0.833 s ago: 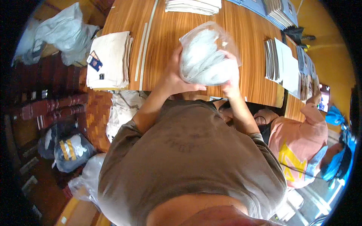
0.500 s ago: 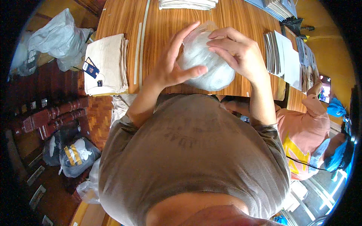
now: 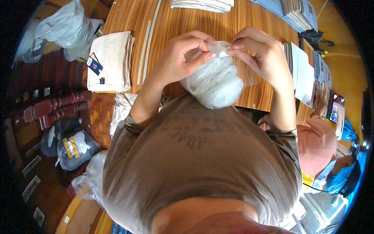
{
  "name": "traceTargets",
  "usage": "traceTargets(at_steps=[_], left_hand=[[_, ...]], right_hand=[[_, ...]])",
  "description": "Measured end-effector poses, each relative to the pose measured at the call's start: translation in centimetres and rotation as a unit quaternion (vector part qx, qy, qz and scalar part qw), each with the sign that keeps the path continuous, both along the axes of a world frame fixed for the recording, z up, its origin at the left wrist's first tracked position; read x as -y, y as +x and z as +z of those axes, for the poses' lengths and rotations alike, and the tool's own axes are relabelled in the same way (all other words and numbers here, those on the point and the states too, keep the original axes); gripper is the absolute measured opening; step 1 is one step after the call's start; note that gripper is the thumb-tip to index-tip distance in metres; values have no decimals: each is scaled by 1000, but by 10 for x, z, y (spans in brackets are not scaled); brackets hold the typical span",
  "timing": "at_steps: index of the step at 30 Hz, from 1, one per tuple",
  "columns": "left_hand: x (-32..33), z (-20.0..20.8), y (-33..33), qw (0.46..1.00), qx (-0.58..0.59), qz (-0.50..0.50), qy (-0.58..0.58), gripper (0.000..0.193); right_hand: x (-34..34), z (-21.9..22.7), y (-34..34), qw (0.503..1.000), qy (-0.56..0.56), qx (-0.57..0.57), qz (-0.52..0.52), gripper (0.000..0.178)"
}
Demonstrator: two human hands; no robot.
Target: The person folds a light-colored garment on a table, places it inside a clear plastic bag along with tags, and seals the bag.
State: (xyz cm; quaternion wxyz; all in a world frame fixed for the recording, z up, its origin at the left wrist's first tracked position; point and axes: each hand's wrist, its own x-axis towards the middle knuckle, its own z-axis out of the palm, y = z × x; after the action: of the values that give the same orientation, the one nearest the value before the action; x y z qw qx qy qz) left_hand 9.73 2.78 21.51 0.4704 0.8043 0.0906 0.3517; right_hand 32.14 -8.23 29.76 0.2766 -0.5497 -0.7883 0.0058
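A bunched, see-through plastic bag sits at the table's near edge, against the front of my shirt. Its lower part bulges in soft, crumpled folds. My left hand pinches the bag's upper left edge, thumb below and fingers curled above. On the other side my right hand grips the upper right of the bag between thumb and forefinger. A thin flap of the plastic hangs out under my right hand. Whether anything lies inside the bag cannot be made out.
Folded cream cloth with dark blue tags lies at the table's left edge. More white folded cloth is at the far side. Stacked blue packets and white sheets line the right. A person in pink sits right, near a phone.
My hands have gone from spread around the bag to pinching its top edge. The bag has come nearer to my body and its surface is now crumpled into folds.
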Motion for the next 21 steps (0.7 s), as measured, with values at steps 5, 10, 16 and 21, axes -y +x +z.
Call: traceTargets(at_steps=[5, 10, 16, 21], left_hand=[[2, 6, 7, 999, -15, 38, -12, 23], [4, 20, 11, 987, -154, 45, -18, 43], [-2, 26, 16, 994, -113, -2, 8, 43], [-9, 26, 20, 988, 24, -143, -58, 24]], right_hand=[[-4, 5, 10, 998, 13, 32, 51, 17], [5, 7, 8, 990, 111, 74, 47, 13], [13, -1, 4, 989, 132, 50, 44, 12], [10, -3, 2, 989, 142, 22, 29, 15]])
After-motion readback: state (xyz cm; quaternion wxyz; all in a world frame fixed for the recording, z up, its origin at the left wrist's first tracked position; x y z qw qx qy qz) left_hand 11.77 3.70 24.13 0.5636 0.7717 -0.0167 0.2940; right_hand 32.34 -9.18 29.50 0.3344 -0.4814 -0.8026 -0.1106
